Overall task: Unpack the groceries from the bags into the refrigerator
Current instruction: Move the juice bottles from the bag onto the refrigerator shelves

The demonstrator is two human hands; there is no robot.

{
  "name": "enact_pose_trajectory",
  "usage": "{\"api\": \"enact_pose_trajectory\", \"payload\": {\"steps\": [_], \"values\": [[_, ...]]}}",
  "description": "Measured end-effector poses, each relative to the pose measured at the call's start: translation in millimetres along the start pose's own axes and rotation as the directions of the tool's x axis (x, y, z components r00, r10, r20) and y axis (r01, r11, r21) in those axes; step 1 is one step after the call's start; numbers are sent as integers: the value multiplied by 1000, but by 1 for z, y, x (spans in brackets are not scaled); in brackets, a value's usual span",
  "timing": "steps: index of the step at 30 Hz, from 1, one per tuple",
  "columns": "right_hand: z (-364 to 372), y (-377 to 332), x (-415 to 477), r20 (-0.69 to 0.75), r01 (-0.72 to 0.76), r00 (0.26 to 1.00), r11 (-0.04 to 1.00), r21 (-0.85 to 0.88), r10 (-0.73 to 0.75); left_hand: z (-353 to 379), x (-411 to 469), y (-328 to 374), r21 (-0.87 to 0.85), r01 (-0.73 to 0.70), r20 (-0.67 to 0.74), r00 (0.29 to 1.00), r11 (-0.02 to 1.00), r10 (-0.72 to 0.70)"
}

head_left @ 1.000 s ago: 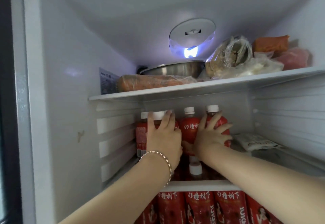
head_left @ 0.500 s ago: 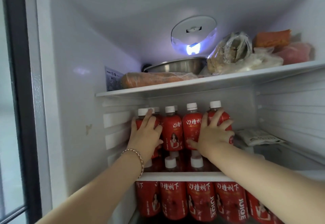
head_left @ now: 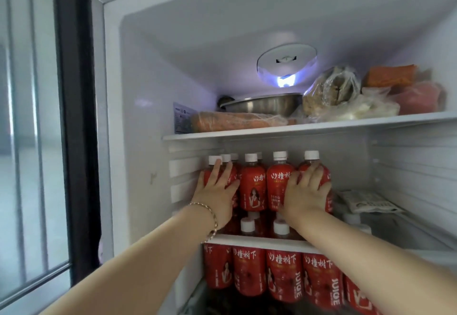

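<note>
Both hands flat against red juice bottles (head_left: 252,186) (middle shelf (head_left: 259,240)).

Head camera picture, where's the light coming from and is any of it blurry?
Head view: the round lamp on the fridge ceiling glows bluish-white, lighting the steel bowl; the left edge by the window is smeared; straight shelf lines bow from the wide lens.

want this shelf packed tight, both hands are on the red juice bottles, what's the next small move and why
Probably press the row together and back: the left hand and right hand lie flat on the outer red juice bottles of the middle shelf, gripping nothing.
</note>
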State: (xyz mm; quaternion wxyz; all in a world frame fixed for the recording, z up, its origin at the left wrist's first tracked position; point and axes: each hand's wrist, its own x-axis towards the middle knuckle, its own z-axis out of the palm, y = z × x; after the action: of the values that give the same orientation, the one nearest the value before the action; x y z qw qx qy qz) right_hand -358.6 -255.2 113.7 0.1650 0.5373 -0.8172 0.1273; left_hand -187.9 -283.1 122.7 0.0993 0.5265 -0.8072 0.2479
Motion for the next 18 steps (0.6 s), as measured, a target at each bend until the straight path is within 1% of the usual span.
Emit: {"api": "enact_pose_trajectory", "payload": {"steps": [2, 4, 5, 6, 8, 10, 11, 12, 13, 14, 16, 17, 18], "values": [[-13, -1, -26, -13, 139, 990, 988, 62, -138, -10, -11, 9, -100, 14, 80, 997, 995, -6], [-27, -2, -60, -99, 326, 945, 927, 187, -313, -24, -33, 19, -230, 34, 117, 993, 972, -7], [-34, -4, -80, -127, 396, 918, 884, 249, -375, -30, -47, 22, -282, 47, 128, 992, 958, -11], [-40, -6, -99, -125, 433, 901, 848, 306, -415, -36, -61, 25, -334, 77, 146, 989, 940, -29], [-49, -15, -135, -51, 444, 880, 780, 442, -472, -46, -89, 20, -461, 183, 195, 976, 869, -102], [-54, -28, -165, 27, 464, 831, 718, 519, -556, -49, -117, 8, -606, 332, 331, 932, 723, -151], [-57, -38, -183, 62, 492, 791, 693, 527, -608, -51, -140, -2, -624, 413, 431, 890, 664, -149], [-58, -47, -197, 98, 512, 759, 684, 520, -644, -51, -159, -10, -603, 489, 529, 836, 630, -143], [-60, -57, -212, 134, 526, 733, 681, 510, -667, -50, -179, -21, -559, 543, 603, 785, 626, -142], [-62, -68, -228, 173, 526, 713, 680, 510, -680, -49, -200, -33, -516, 574, 645, 749, 635, -152], [-65, -87, -255, 247, 493, 672, 670, 555, -698, -46, -239, -59, -443, 622, 675, 706, 646, -216], [-68, -95, -268, 286, 482, 645, 667, 568, -709, -45, -258, -72, -418, 636, 659, 704, 648, -265], [-72, -106, -283, 314, 492, 600, 649, 580, -736, -45, -283, -86, -384, 650, 634, 702, 656, -324]]}}
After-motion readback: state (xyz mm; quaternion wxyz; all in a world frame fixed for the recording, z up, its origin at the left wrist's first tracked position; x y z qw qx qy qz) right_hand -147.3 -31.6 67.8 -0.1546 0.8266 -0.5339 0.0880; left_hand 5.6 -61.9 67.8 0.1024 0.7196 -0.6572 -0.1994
